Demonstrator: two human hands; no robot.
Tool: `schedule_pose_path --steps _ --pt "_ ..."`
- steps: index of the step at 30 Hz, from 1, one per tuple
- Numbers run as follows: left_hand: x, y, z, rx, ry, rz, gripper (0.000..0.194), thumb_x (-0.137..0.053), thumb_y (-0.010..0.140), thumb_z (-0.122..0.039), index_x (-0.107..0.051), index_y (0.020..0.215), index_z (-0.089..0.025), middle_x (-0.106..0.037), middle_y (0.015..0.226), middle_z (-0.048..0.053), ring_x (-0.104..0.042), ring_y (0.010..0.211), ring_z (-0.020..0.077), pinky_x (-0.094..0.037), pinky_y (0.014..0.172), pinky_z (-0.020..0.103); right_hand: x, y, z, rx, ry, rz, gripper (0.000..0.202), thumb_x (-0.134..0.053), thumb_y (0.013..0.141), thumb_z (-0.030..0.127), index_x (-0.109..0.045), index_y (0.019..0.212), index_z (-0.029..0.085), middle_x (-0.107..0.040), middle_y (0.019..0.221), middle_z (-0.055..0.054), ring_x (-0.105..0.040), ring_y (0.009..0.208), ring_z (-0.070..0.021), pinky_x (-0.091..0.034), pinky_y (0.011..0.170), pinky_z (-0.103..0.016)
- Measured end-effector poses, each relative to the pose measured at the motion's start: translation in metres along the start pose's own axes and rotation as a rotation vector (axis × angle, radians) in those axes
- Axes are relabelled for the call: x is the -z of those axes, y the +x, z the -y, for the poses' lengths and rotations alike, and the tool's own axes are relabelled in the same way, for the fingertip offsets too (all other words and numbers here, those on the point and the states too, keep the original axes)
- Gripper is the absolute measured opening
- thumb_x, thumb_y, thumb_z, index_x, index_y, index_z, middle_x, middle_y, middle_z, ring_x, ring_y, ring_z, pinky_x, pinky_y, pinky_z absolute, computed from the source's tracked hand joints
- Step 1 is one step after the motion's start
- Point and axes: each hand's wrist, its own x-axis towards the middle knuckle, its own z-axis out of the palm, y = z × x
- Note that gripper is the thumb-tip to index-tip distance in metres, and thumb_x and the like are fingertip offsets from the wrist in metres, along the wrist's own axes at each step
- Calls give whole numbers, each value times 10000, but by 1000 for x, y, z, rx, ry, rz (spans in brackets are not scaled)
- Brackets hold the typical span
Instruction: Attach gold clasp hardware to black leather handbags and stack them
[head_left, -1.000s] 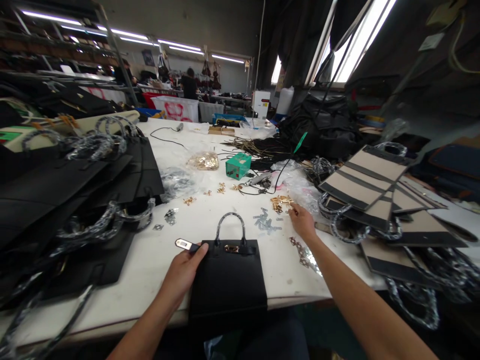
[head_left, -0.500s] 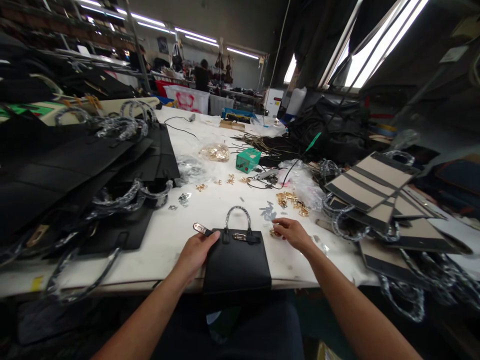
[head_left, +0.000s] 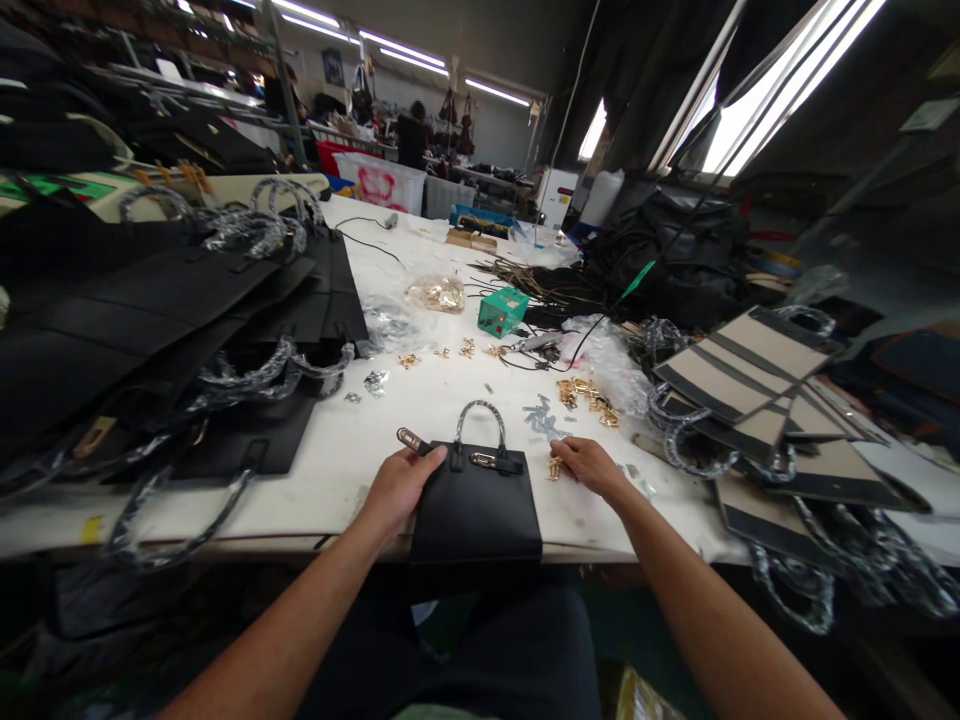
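Note:
A black bag panel [head_left: 476, 515] with a wrapped handle [head_left: 481, 408] lies at the table's front edge, its lower part hanging over. My left hand [head_left: 405, 485] grips its upper left corner, where a strap with a metal plate [head_left: 409, 438] sticks out to the left. Another metal plate [head_left: 484, 460] sits on the panel below the handle. To the right, my right hand [head_left: 589, 466] is closed at small gold fittings [head_left: 554, 467] on the table; whether its fingertips hold one is too small to tell. Flat grey metal pieces [head_left: 541, 420] lie just beyond that hand.
Black bag pieces [head_left: 135, 310] are heaped on the left, beige and black panels [head_left: 742, 360] on the right. Farther back are a green box [head_left: 502, 312], gold hardware [head_left: 589, 397], and plastic bags [head_left: 600, 355]. A person [head_left: 411, 138] stands in the background.
The view has shifted slightly, moving the scene a little right and up. My right fingers have drawn closer together at the gold fittings, while my left hand still grips the bag panel.

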Motion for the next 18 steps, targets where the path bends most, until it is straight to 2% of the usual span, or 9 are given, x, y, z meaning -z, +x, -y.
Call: schedule_pose_path --steps 3,5,7,9,11,12,15,18 --pt "-1 -2 -3 18 -31 -34 510 -772 643 -571 -730 894 -129 -757 854 112 -694 854 287 -509 753 328 2 -3 -1 7 14 9 328 -624 785 495 -696 742 178 -579 520 25 -508 483 -125 -379 487 -236" --pt "-3 -3 -5 36 -49 -66 502 -802 600 -555 -734 861 -132 -756 816 108 -694 832 293 -510 736 333 3 -5 -3 6 24 -12 304 -673 742 449 -708 870 175 -650 627 6 -569 541 -141 -430 525 -245" --pt "-3 -4 -7 42 -58 -84 499 -814 578 -546 -736 847 -133 -752 786 103 -694 812 294 -511 727 340 4 -9 -5 -3 20 -88 395 -663 751 433 -678 1051 178 -705 804 -30 -615 615 -156 -473 589 -270" --pt "-4 -5 -7 36 -61 -86 500 -816 573 -544 -737 845 -132 -751 778 100 -693 796 290 -512 724 344 5 -15 -7 -17 -5 -221 433 -616 791 450 -636 1138 191 -703 986 -66 -634 709 -173 -490 682 -305" --pt "-4 -6 -7 33 -63 -80 502 -816 573 -545 -738 845 -130 -751 784 100 -693 787 285 -512 721 343 3 -23 -7 4 -79 -364 375 -591 810 474 -654 1071 213 -688 1046 -69 -629 780 -188 -479 761 -328" --pt "-4 -6 -7 34 -64 -79 502 -817 574 -544 -738 844 -128 -751 784 101 -692 787 284 -512 720 342 0 -28 -7 23 -130 -403 333 -591 811 485 -671 1002 225 -693 1013 -58 -625 786 -192 -472 774 -329" --pt "-5 -6 -7 31 -65 -73 499 -815 584 -541 -738 846 -123 -749 776 100 -690 797 285 -511 720 338 -10 -41 -9 55 -296 -373 260 -627 787 502 -699 843 258 -694 870 -18 -617 747 -192 -455 724 -315" --pt "-5 -6 -6 30 -64 -75 500 -815 584 -546 -737 844 -125 -750 783 98 -689 795 281 -509 710 327 -19 -47 -14 39 -348 -316 219 -640 785 475 -720 859 285 -691 872 -3 -619 780 -195 -447 720 -311"
